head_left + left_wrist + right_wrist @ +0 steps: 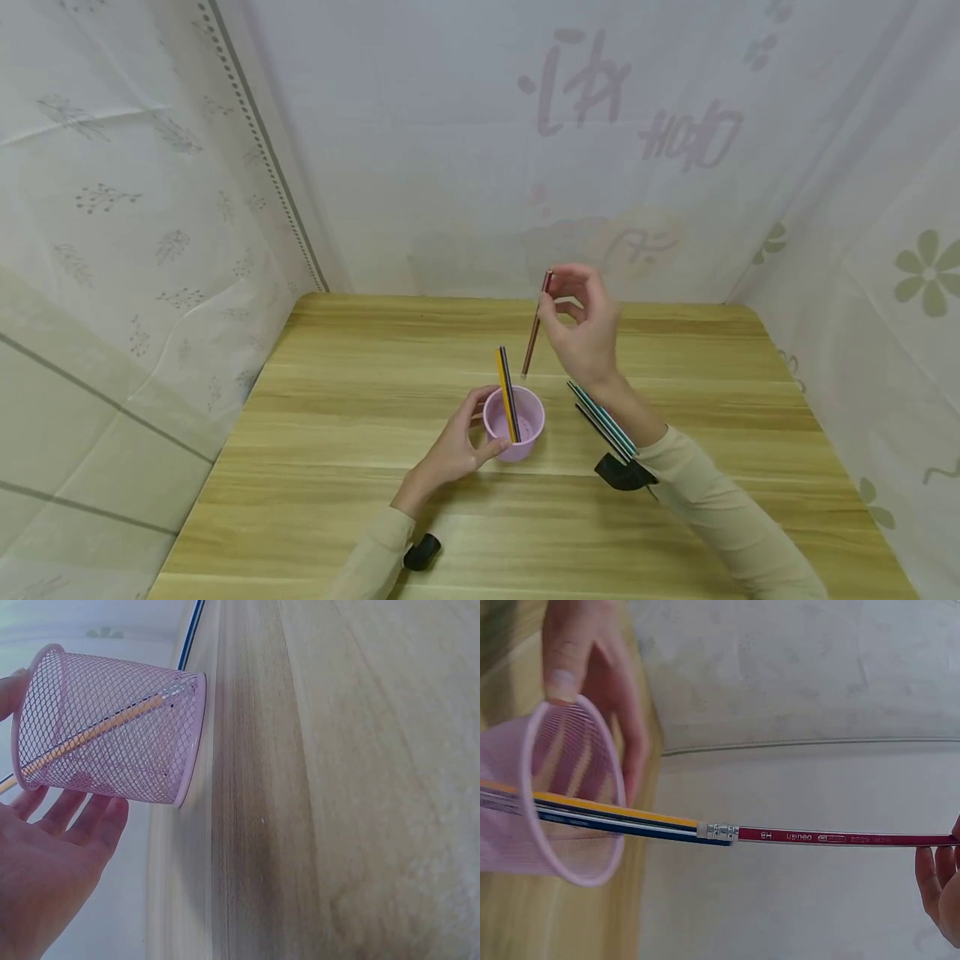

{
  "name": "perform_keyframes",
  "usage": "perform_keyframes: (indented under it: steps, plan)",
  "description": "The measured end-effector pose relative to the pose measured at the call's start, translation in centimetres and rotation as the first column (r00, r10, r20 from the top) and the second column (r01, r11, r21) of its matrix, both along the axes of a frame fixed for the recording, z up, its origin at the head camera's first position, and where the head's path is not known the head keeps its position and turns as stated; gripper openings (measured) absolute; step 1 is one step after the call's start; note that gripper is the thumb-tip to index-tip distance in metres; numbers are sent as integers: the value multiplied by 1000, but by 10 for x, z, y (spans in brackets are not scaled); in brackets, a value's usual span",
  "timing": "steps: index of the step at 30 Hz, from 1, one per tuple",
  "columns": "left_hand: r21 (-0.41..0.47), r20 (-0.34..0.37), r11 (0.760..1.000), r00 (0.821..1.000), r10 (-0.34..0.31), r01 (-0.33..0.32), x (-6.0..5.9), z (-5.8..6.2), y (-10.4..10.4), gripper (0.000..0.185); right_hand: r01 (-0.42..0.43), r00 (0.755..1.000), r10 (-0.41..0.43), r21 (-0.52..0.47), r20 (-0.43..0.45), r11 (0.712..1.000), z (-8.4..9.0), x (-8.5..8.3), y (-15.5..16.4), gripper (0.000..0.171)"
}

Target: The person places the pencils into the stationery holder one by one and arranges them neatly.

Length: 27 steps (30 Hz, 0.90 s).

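A person's right hand [587, 333] pinches the top end of a red pencil [536, 327] between thumb and fingertips, hanging it nearly upright just above and behind a pink mesh pen cup [514, 423]. The cup stands near the middle of the wooden table [337, 400], and the left hand [455, 450] curls loosely around its near side, steadying it. To do this well, the pencil tip likely needs centring over the rim before it is lowered, clear of the yellow-and-black pencils [507, 393] already leaning inside. More pencils [602, 419] lie on the table to the cup's right, toward the front edge.
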<state>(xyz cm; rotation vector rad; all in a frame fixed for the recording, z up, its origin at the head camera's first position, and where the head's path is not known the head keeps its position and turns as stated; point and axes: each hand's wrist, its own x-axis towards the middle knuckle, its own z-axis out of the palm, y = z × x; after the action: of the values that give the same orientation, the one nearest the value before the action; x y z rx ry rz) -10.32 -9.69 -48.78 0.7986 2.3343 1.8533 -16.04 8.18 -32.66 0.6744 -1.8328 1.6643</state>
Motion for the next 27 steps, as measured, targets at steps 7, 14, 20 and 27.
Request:
perform_keyframes:
  steps: [7, 14, 20, 27]
  plan:
    - [-12, -31, 1000, 999, 9, -9, -1, -1, 1, 72, 5, 999, -8, 60, 44, 998, -28, 2, -4, 28]
    - [-3, -11, 1000, 1000, 5, -5, 0, -1, 1, 71, -17, 994, 8, 84, 112, 996, -50, 4, -7, 29]
    - [-2, 2, 1000, 1000, -2, 2, -1, 1, 1, 71, -28, 988, 11, 105, 152, 994, -68, 3, -8, 31]
    - [3, -2, 1000, 1000, -6, 6, -1, 1, 0, 71, -44, 985, 23, 123, 168, 991, -87, 4, -8, 30]
